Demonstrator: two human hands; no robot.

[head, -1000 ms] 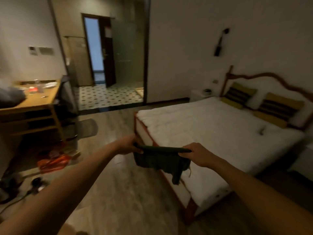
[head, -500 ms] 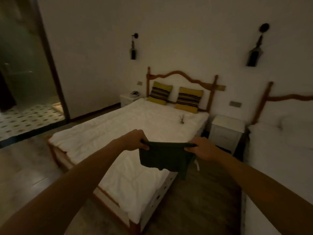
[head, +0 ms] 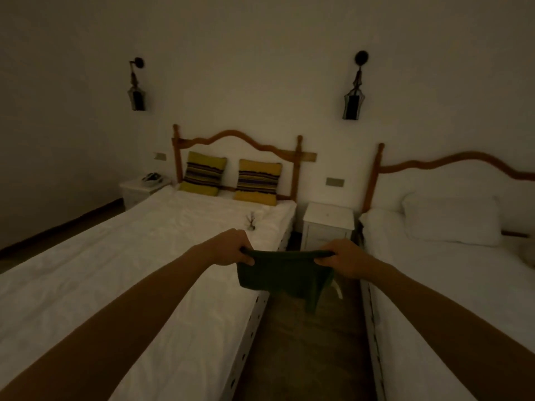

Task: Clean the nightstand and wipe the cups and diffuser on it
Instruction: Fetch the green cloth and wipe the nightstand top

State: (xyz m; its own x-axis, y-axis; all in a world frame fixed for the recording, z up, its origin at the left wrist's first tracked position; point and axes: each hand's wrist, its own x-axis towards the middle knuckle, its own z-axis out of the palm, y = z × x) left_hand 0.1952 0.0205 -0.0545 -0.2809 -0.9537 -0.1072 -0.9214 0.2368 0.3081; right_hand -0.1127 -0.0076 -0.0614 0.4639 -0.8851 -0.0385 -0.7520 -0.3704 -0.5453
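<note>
a dark green cloth (head: 282, 274) is pinched taut at its top corners by the left hand (head: 231, 246) and right hand (head: 346, 258); soft, light, floppy. the white nightstand (head: 327, 224) sits ahead between the beds.

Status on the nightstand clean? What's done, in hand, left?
Done: nothing visible on the nightstand between the beds; its top looks bare, no cups in view. A small diffuser-like item sits on the left bed, too dim to confirm.
In hand: left hand and right hand stretch a dark green cloth in the aisle, short of the nightstand.
Left: all the wiping.
</note>
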